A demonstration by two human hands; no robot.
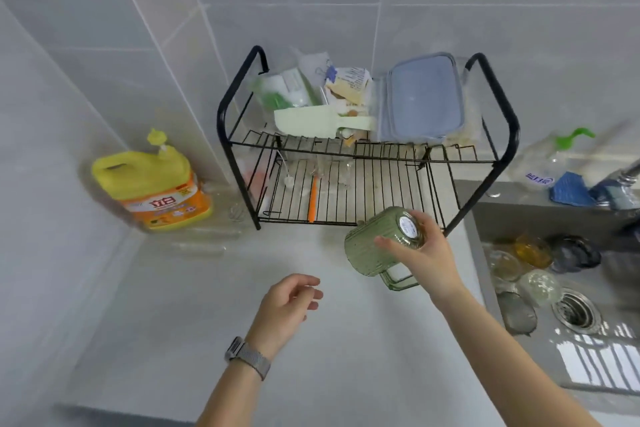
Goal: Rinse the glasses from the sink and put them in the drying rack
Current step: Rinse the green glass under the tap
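My right hand [420, 255] grips a green ribbed glass mug [369, 248] by its base, turned upside down, handle pointing down, just in front of the black wire drying rack [367, 194]. A sticker shows on the mug's base. My left hand [287, 305] hovers over the counter below the rack, fingers loosely apart, holding nothing. A clear glass [334, 172] stands on the rack's lower shelf. In the sink [588, 350] at the right lie several glasses, among them an amber one [531, 250], a clear one [538, 286] and a dark one [575, 253].
A yellow detergent jug [152, 180] stands left of the rack. The rack's upper shelf holds a blue-lidded container [424, 97], a pale green scoop [311, 121] and packets. A faucet [623, 180] and a blue cloth [571, 189] sit behind the sink. The drain [576, 312] shows in the basin.
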